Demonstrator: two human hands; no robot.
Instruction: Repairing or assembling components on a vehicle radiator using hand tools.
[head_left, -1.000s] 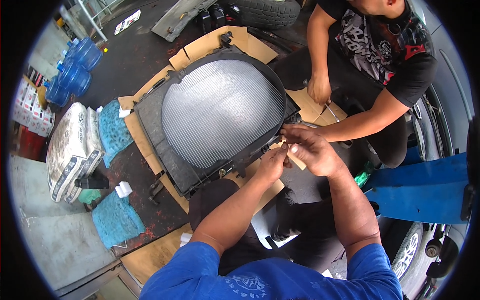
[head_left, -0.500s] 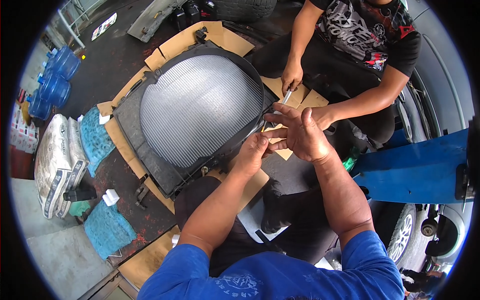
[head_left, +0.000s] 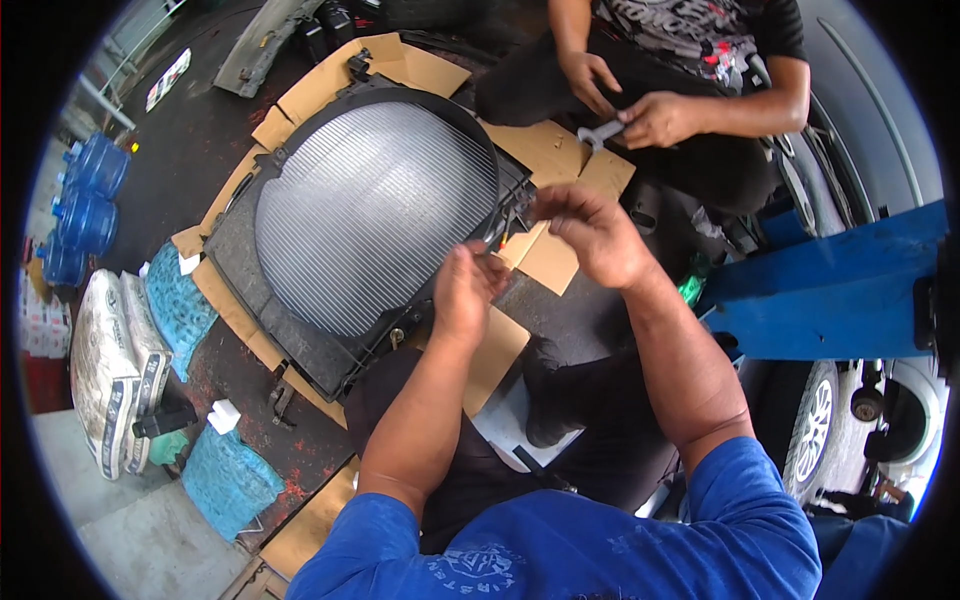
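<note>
My left hand (head_left: 465, 292) has its fingers curled beside the radiator's lower right, near a small thin yellow-and-red item (head_left: 505, 241); what it grips is unclear. Slightly higher, my right hand (head_left: 592, 240) bends its fingertips down toward the radiator's corner; anything between them is hidden. The radiator (head_left: 370, 210), with a silver finned core inside a black shroud (head_left: 230, 255), lies flat on cardboard (head_left: 550, 260). Across from me, a co-worker's hands (head_left: 660, 120) hold a metal wrench (head_left: 598, 135).
At left are blue water jugs (head_left: 85, 215), white sacks (head_left: 105, 365) and blue padded bags (head_left: 230, 480). A blue metal beam (head_left: 820, 290) and a car wheel (head_left: 810, 425) are at right. Dark parts and a panel (head_left: 260, 40) lie at the back.
My right hand has moved up, its fingers spreading half a second ago and now curling. My left hand has shifted left. The co-worker's hands have risen with the wrench, away from the radiator.
</note>
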